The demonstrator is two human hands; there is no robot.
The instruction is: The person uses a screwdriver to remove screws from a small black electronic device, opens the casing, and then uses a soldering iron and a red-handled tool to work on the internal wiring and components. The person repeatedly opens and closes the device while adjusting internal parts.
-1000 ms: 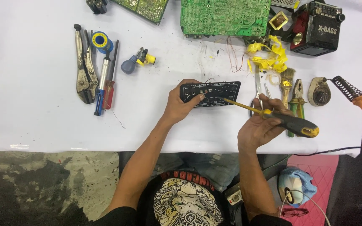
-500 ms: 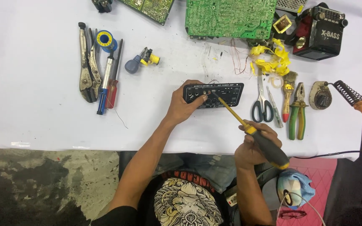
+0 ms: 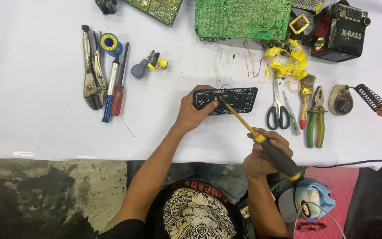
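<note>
White-covered tabletop [image 3: 45, 88] | left hand [image 3: 193, 113] pinning black amplifier panel [image 3: 231, 99] flat at centre | right hand [image 3: 266, 152] clenching screwdriver [image 3: 261, 139], tip meeting panel's left end | advisable: keeping blade seated, pressing along shaft | scissors [image 3: 277, 108], pliers [image 3: 317, 117] lying just right.

A white sheet [image 3: 36, 132] covers the bench across the upper and middle frame, evenly lit and speckled with dark crumbs. Below it, at lower left, lies stained grey concrete floor [image 3: 45, 194]; a pink patterned mat [image 3: 332, 221] shows at lower right.
</note>
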